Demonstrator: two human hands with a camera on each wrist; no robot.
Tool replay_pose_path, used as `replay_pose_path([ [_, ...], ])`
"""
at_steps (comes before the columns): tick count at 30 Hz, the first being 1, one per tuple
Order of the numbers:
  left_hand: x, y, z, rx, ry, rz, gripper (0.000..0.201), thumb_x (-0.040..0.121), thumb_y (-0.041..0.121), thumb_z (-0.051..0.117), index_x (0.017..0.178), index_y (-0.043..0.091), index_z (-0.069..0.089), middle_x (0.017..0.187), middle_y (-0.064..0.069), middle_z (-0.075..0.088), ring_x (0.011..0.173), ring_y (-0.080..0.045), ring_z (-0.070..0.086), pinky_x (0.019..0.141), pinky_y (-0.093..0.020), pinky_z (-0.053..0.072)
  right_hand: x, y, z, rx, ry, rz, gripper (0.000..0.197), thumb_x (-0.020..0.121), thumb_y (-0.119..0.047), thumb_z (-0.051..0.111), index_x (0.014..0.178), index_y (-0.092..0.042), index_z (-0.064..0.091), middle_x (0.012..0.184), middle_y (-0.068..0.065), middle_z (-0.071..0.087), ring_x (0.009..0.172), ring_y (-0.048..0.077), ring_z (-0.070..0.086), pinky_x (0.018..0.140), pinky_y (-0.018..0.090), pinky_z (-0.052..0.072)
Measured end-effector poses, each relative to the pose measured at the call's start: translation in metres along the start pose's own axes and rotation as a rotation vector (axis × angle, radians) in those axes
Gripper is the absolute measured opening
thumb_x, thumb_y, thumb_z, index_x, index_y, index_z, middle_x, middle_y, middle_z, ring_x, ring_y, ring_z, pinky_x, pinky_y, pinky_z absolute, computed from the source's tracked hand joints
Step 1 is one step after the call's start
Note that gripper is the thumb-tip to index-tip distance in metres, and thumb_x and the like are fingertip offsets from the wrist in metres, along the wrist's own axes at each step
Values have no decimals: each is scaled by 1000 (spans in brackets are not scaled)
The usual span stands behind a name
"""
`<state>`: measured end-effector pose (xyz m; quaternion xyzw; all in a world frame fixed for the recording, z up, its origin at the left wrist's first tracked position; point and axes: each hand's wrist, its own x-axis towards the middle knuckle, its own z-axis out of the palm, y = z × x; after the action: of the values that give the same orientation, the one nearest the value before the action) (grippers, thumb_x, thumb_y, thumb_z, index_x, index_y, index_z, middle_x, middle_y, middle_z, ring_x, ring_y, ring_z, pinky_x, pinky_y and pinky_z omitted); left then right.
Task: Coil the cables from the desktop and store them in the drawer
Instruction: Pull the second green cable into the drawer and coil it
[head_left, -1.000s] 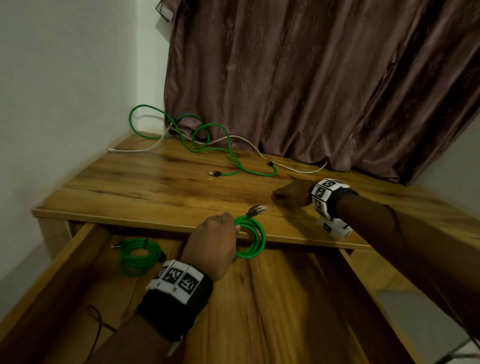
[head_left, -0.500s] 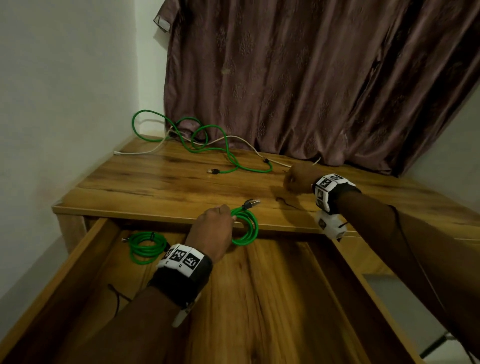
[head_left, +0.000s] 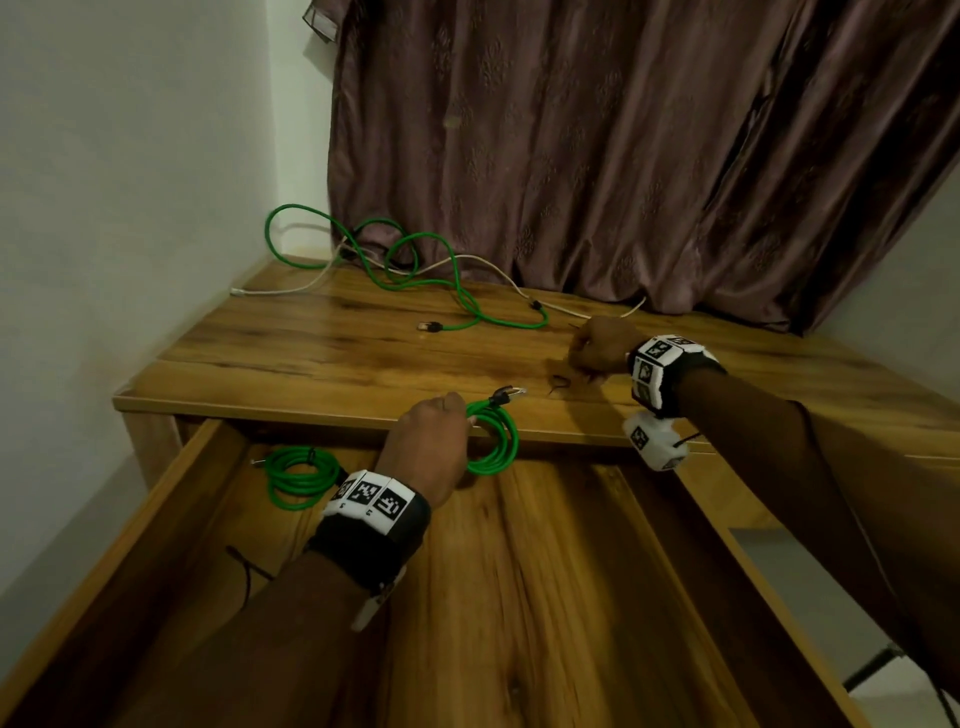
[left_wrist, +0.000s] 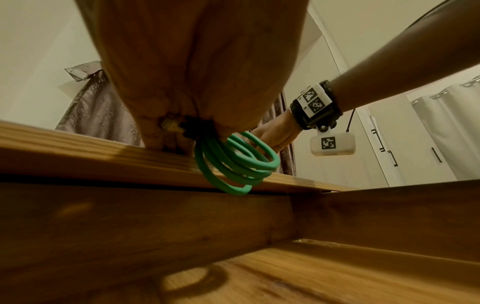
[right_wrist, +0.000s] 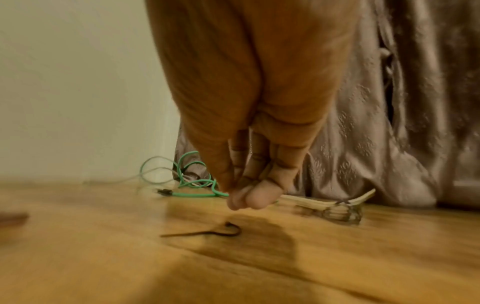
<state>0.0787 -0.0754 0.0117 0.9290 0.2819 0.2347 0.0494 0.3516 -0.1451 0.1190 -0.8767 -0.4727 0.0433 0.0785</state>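
The left hand (head_left: 426, 449) grips a coiled green cable (head_left: 496, 436) at the desk's front edge, its loops hanging over the open drawer (head_left: 545, 597); a plug end (head_left: 506, 395) sticks up from the fist onto the desktop (head_left: 322, 358). In the left wrist view the fingers are curled tight round the bundle. A second coiled green cable (head_left: 298, 475) lies inside the drawer, left of the held coil.

The right hand (head_left: 597, 351) hovers over the desktop behind and to the right of the held coil, fingertips (right_wrist: 249, 198) bunched together; whether they pinch anything I cannot tell, since the view is blurred. Below them a small dark twist tie (right_wrist: 207, 231) lies on the wood.

Farther back, against the curtain (head_left: 623, 156), a loose green cable (head_left: 452, 291) sprawls tangled with a white cable (head_left: 291, 288), both uncoiled.
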Motion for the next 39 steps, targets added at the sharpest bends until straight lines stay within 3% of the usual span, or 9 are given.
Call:
replay_pose_path([
  [4,1,1,-1,-10,0,-18,30,111,33,39,126,12,55,115,-7,66,100,-22,63,78,-33,48,-3,0,-4,-460,8,-290,30,93,-10,64,122,-14,73,112,7,75,106,28,69,78,23,40],
  [7,1,1,-1,1,-3,-9,29,112,32,38,125,12,54,114,-8,65,100,-23,63,79,-34,49,-2,-1,9,-550,10,-439,26,96,-23,68,121,-17,72,110,5,74,102,27,68,80,28,45],
  [10,1,0,-1,-1,4,-9,28,112,32,38,123,13,55,111,-7,65,97,-23,62,78,-34,49,5,-3,28,-563,18,-466,20,101,-32,63,99,-15,74,95,7,74,90,30,69,76,30,46],
  [15,0,0,-1,8,19,-5,27,112,32,38,122,13,54,111,-7,65,96,-22,61,74,-31,47,7,-10,35,-611,5,-337,26,106,-32,50,99,-11,64,93,14,71,90,35,69,82,41,54],
  [17,-1,1,-2,2,13,-13,28,112,32,38,123,13,54,112,-8,65,98,-23,62,77,-34,51,-5,-14,28,-373,114,-358,22,106,-24,52,97,-8,65,93,12,73,88,31,68,82,37,52],
  [21,0,2,-5,23,6,-28,28,112,31,39,124,11,54,116,-9,65,103,-26,63,79,-36,50,-54,-40,21,1006,314,-259,15,104,-2,54,91,-7,60,85,13,72,71,19,69,68,32,59],
  [24,-6,4,-11,37,-22,-23,23,111,27,43,124,10,52,118,-10,64,104,-26,63,74,-32,42,-105,-67,31,1498,295,-270,17,101,7,53,89,-2,61,87,14,70,73,16,68,69,24,59],
  [32,-27,9,-29,11,-84,44,21,102,9,52,121,12,46,119,-10,57,108,-29,57,72,-33,38,-178,-77,108,1479,399,-528,16,87,22,65,90,7,60,94,24,71,82,29,73,78,39,63],
  [39,-57,-23,-45,-82,-91,16,13,107,17,50,118,11,52,108,-12,64,97,-31,62,74,-39,44,-184,-84,136,1388,179,-617,15,87,21,66,91,8,62,97,27,72,83,31,74,79,39,62],
])
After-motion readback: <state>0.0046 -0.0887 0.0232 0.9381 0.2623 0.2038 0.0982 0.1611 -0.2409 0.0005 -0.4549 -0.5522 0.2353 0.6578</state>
